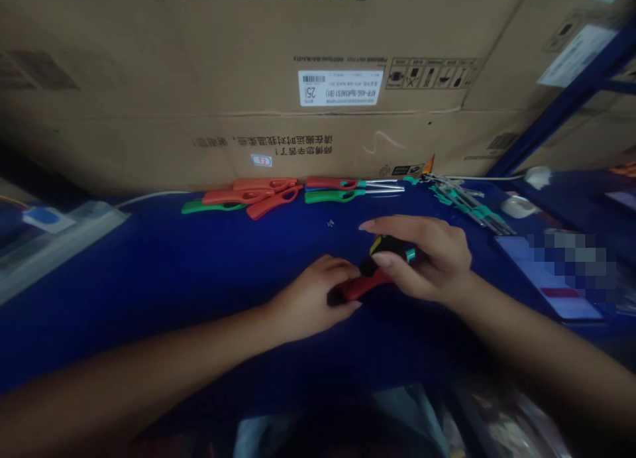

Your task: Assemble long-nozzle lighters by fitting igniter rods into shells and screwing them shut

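Both hands hold one red long-nosed lighter [365, 286] over the blue table [173, 272]. My left hand [313, 299] is closed round its red handle end. My right hand [427, 256] is wrapped round the other end, where a black and yellow part and a teal collar show between the fingers. The lighter's tip is hidden inside my right hand.
Several red and green lighters [258, 196] lie in a row at the table's back edge. More lighters with metal nozzles and teal parts [464, 199] lie to the right. A large cardboard box [298, 60] stands behind. A white tray [54, 236] sits left, a phone [551, 272] right.
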The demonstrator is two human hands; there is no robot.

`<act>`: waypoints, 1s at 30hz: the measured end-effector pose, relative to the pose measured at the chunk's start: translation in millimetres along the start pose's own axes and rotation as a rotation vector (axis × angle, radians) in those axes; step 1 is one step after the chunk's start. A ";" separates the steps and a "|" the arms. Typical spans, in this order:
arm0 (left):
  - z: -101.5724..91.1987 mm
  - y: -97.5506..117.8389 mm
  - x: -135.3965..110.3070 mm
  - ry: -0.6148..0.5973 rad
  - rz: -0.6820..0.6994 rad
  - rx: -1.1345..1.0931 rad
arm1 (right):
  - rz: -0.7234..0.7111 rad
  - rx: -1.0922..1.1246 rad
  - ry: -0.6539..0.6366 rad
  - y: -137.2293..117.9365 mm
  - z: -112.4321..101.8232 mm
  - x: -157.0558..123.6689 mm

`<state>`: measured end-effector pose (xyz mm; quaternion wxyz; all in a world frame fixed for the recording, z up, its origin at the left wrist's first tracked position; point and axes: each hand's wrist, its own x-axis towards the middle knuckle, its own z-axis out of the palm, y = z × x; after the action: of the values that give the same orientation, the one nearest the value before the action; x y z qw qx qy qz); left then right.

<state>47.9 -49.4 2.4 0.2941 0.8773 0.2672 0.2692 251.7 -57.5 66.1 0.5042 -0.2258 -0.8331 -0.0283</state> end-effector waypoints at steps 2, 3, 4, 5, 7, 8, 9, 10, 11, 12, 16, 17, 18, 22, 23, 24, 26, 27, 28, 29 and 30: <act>-0.7 0.9 0.4 -0.002 -0.002 0.001 | 0.054 0.078 -0.048 -2.1 -1.4 0.6; -1.1 1.4 0.6 -0.006 -0.002 0.002 | 0.110 0.150 -0.090 -3.1 -1.9 1.1; -1.4 1.8 0.7 -0.008 -0.002 0.004 | 0.168 0.218 -0.133 -3.7 -2.1 1.6; -1.7 2.2 0.8 -0.010 -0.002 0.007 | 0.208 0.269 -0.164 -4.1 -2.0 2.0; -1.8 2.3 0.7 -0.012 -0.007 0.009 | 0.222 0.275 -0.166 -3.7 -1.2 2.2; -1.6 2.2 0.6 -0.014 -0.011 0.009 | 0.206 0.233 -0.143 -3.1 -0.5 2.0; -1.3 1.9 0.5 -0.016 -0.016 0.009 | 0.178 0.171 -0.114 -2.6 0.1 1.7; -1.0 1.5 0.4 -0.018 -0.021 0.008 | 0.143 0.100 -0.080 -2.1 0.5 1.4; -0.7 1.1 0.4 -0.018 -0.024 0.008 | 0.107 0.033 -0.050 -1.7 0.8 1.0; -0.4 0.8 0.4 -0.017 -0.025 0.008 | 0.075 -0.021 -0.031 -1.7 0.8 0.7; 0.0 0.3 0.4 -0.012 -0.015 0.002 | 0.066 0.016 -0.048 -2.9 -1.2 0.7; -0.1 0.5 0.4 -0.009 -0.009 0.000 | 0.101 0.088 -0.084 -3.3 -1.6 0.9; -0.2 0.7 0.4 -0.004 -0.003 -0.001 | 0.142 0.165 -0.121 -3.5 -1.7 1.2; -0.6 1.5 0.5 0.001 -0.003 0.008 | 0.221 0.303 -0.150 -2.5 1.4 1.5; -0.5 1.5 0.5 -0.001 -0.009 0.008 | 0.208 0.280 -0.122 -1.7 2.4 1.3; -0.4 1.4 0.6 -0.008 -0.014 0.007 | 0.185 0.237 -0.086 -0.9 3.2 1.0; -0.2 1.0 0.7 -0.017 -0.015 0.005 | 0.111 0.112 -0.009 0.8 3.3 0.4; -0.1 0.8 0.8 -0.017 -0.011 0.005 | 0.064 0.053 0.027 1.4 2.4 0.4; -0.1 0.6 0.8 -0.016 -0.005 0.005 | 0.027 0.013 0.051 1.6 1.0 0.6; -0.1 0.5 0.8 -0.012 0.000 0.004 | 0.017 0.006 0.056 1.6 -0.6 1.1; -0.2 0.5 0.8 -0.008 0.005 0.003 | 0.040 0.037 0.036 1.2 -2.3 1.9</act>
<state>48.5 -49.2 3.1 0.2933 0.8794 0.2643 0.2658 253.4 -56.4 68.6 0.5235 -0.2324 -0.8197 -0.0069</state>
